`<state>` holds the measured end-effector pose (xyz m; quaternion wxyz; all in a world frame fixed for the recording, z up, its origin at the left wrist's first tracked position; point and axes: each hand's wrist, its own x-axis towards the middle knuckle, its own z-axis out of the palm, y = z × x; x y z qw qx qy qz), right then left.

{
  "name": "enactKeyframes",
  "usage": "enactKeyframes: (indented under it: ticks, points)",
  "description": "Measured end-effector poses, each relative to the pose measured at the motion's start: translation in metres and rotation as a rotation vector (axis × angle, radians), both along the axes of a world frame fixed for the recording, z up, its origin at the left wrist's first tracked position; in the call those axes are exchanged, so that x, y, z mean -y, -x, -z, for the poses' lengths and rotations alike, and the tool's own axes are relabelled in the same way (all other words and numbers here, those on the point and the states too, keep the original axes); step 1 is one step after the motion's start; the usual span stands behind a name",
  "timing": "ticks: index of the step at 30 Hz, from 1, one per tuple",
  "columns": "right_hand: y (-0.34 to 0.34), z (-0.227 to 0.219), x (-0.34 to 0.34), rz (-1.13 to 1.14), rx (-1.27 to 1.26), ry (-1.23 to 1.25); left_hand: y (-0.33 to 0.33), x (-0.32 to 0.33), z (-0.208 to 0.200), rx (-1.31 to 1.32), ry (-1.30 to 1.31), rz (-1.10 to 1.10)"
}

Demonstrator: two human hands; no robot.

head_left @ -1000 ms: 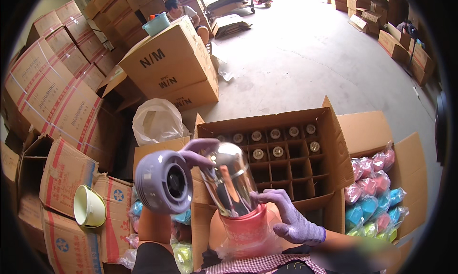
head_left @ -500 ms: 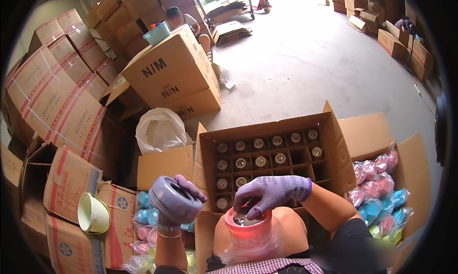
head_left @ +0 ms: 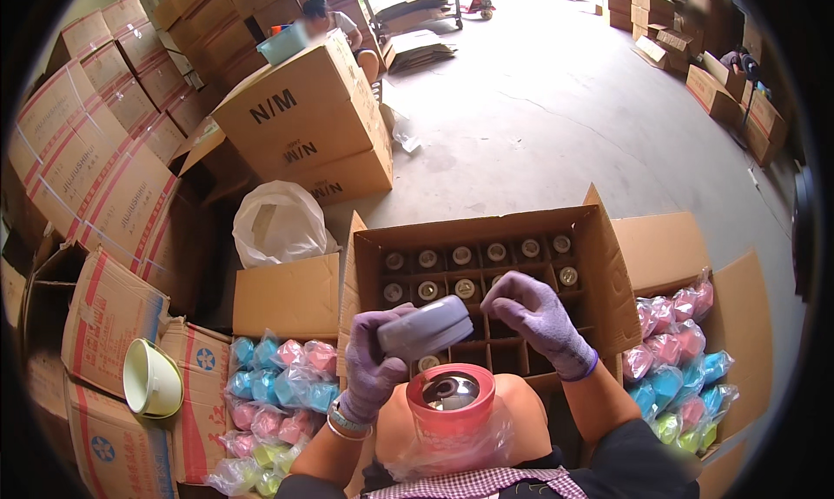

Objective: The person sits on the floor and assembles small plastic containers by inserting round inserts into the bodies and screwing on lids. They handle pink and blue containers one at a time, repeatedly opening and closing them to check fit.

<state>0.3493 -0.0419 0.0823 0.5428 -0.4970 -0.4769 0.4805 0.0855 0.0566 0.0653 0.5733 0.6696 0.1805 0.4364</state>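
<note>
My left hand [head_left: 373, 356], in a purple glove, is closed around a grey-purple round plastic cap-like part [head_left: 426, 325]. It holds this part tilted, above and left of a pink cylindrical vessel [head_left: 451, 412]. Between my thighs the vessel stands upright, with a shiny silver domed piece [head_left: 452, 389] inside its mouth and clear plastic film [head_left: 460, 451] around its lower body. Over the carton's front part, my gloved right hand [head_left: 540, 323] is raised with fingers loosely bent. Nothing shows in it, and it is apart from the vessel.
Ahead is an open divided carton [head_left: 486, 224] holding several round-topped glass pieces. Bagged pink, blue and green parts fill boxes on the left [head_left: 278, 382] and right [head_left: 682, 351]. A pale bucket [head_left: 152, 377] and a white bag [head_left: 280, 225] are leftward. Another person [head_left: 343, 30] is beyond stacked cartons.
My right hand has left the vessel's mouth and risen to the right, uncovering the silver piece. My left hand has brought the grey-purple part rightward, closer to the vessel.
</note>
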Motion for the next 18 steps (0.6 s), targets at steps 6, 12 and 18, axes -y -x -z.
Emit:
enactKeyframes:
  ticks: [6,12,18]
  points:
    - [0.026,0.021,0.008,-0.278,-0.234,-0.249,0.003,-0.005,-0.009,-0.115,0.013,0.475]
    - [0.03,0.03,0.011,-0.359,-0.181,-0.45,0.005,-0.001,-0.022,-0.16,-0.174,0.536]
    - [0.05,0.038,0.015,-0.238,-0.192,-0.384,0.007,0.003,-0.003,0.029,0.009,0.501]
